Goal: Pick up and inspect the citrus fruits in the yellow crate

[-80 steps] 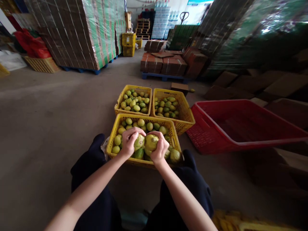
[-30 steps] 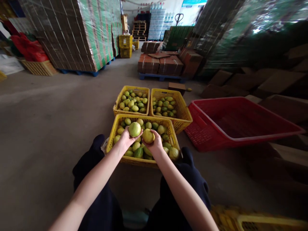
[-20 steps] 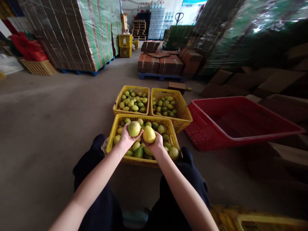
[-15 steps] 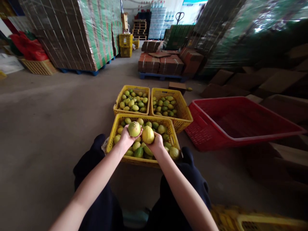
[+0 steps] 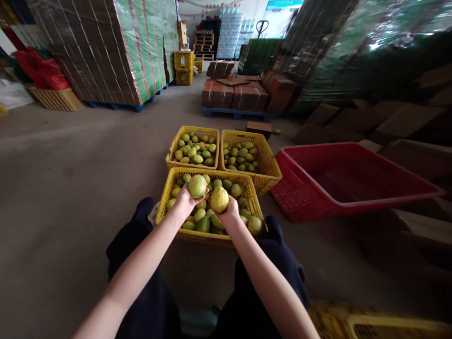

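My left hand (image 5: pixel 185 200) holds a greenish lemon-like citrus fruit (image 5: pixel 197 186), its fingers curled beneath it. In my right hand (image 5: pixel 229 210) rests a yellower citrus fruit (image 5: pixel 219 199), gripped from its right side. Both fruits are held just above the near yellow crate (image 5: pixel 169 188), a small gap between them. Several green and yellow fruits (image 5: pixel 203 224) fill that crate between my knees. Behind it stand a left yellow crate (image 5: pixel 192 165) and a right yellow crate (image 5: pixel 270 165), both containing similar fruit.
To the right sits a large red crate (image 5: pixel 303 188). Flattened cardboard (image 5: pixel 406 122) lies beyond it. A blue pallet (image 5: pixel 236 113) carries bundled cartons farther back, and a wrapped stack (image 5: pixel 106 56) rises at left. Another yellow crate (image 5: pixel 388 327) is at the lower right.
The fruit in my right hand has turned and shifted slightly right, away from the other one. The left-hand fruit has rotated, now showing a smoother side.
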Demonstrator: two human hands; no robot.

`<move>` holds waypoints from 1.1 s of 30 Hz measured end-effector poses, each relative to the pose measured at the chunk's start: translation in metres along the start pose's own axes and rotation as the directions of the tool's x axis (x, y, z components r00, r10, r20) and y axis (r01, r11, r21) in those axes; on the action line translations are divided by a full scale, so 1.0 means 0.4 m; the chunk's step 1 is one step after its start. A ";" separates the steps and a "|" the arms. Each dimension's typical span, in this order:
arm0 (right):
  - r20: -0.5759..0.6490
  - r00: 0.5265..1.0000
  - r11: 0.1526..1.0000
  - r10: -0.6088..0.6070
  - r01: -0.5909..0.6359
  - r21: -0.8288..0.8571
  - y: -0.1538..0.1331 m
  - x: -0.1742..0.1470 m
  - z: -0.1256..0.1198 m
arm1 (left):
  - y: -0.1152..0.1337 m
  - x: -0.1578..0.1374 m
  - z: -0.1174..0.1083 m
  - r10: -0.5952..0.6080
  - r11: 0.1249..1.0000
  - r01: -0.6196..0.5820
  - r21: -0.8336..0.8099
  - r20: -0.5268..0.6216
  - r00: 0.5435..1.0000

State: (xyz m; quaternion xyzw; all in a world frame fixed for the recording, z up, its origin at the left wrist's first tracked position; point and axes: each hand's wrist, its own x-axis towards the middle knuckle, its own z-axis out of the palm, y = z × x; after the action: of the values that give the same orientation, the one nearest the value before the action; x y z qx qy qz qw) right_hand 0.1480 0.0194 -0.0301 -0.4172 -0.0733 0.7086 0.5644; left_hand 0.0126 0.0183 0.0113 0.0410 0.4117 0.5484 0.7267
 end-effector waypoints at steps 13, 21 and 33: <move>-0.151 0.981 0.976 0.125 -0.093 0.199 -0.007 -0.043 0.041 | 0.005 -0.014 0.004 -0.050 0.990 0.048 -0.136 -0.016 0.999; -0.143 0.981 0.972 0.133 -0.101 0.212 0.002 -0.041 0.032 | 0.007 -0.005 -0.004 -0.041 0.956 0.015 -0.294 -0.083 0.996; -0.084 0.975 0.975 0.207 -0.199 0.093 0.008 -0.047 0.044 | 0.021 0.007 -0.063 -0.023 0.988 -0.012 -0.154 -0.223 0.975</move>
State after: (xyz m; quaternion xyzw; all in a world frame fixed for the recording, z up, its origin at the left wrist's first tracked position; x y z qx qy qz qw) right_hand 0.1341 0.0084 -0.0112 -0.4311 0.0263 0.7448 0.5087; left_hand -0.0100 0.0140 -0.0026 -0.0784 0.4473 0.5778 0.6781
